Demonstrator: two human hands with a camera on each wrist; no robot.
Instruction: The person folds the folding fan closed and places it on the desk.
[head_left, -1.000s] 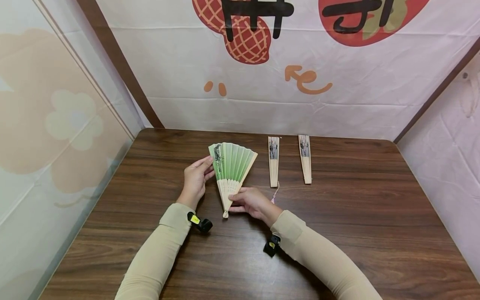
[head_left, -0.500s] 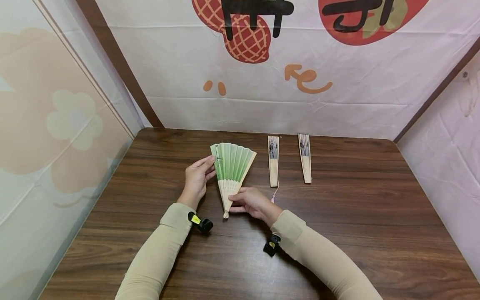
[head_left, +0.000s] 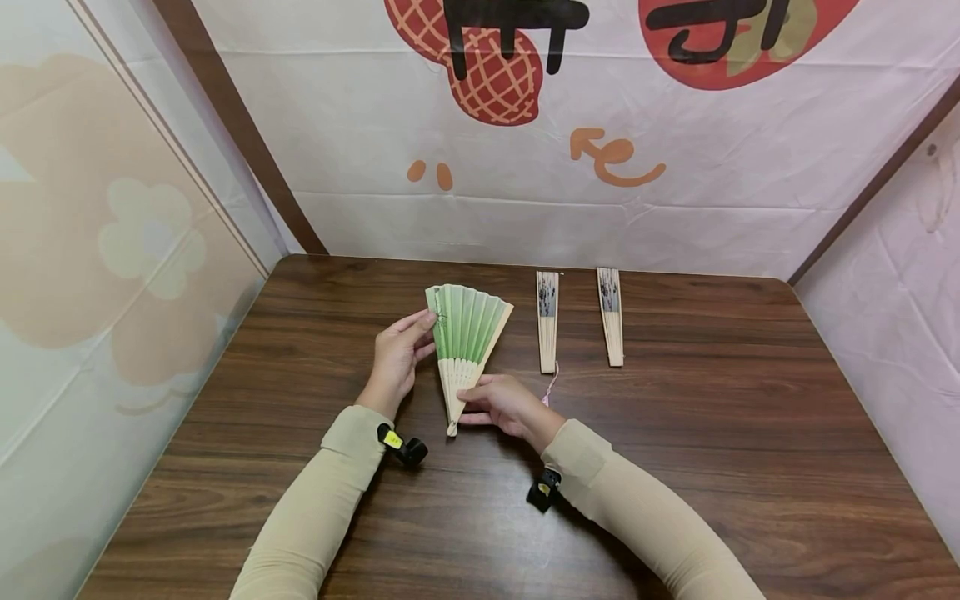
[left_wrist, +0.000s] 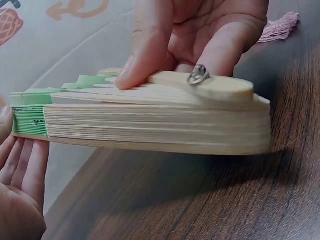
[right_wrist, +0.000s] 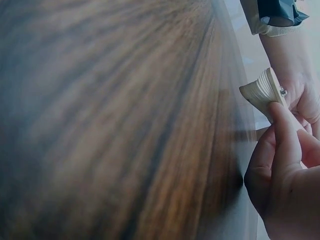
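Both hands hold a green folding fan (head_left: 468, 329) that is partly spread, its pale wooden ribs meeting at a pivot near the person. The left hand (head_left: 397, 358) pinches the fan's left edge on the green leaf, thumb in front and fingers behind. Lower down, the right hand (head_left: 504, 404) grips the right guard stick near the pivot, its thumb on the upper face. In the left wrist view, many ribs of the fan (left_wrist: 155, 125) lie stacked together while the top few spread apart, and a metal ring (left_wrist: 199, 75) sits at the pivot.
Two folded fans (head_left: 547, 321) (head_left: 611, 317) with grey-patterned leaves lie side by side at the back of the wooden table (head_left: 712, 433). A pink tassel (head_left: 549, 392) hangs from the left one, close to the right hand. A printed cloth wall (head_left: 480, 225) stands behind.
The left hand has moved slightly right with the fan's left edge, narrowing the spread. More of the dark print on the leaf is folded away. The right hand has stayed in place.
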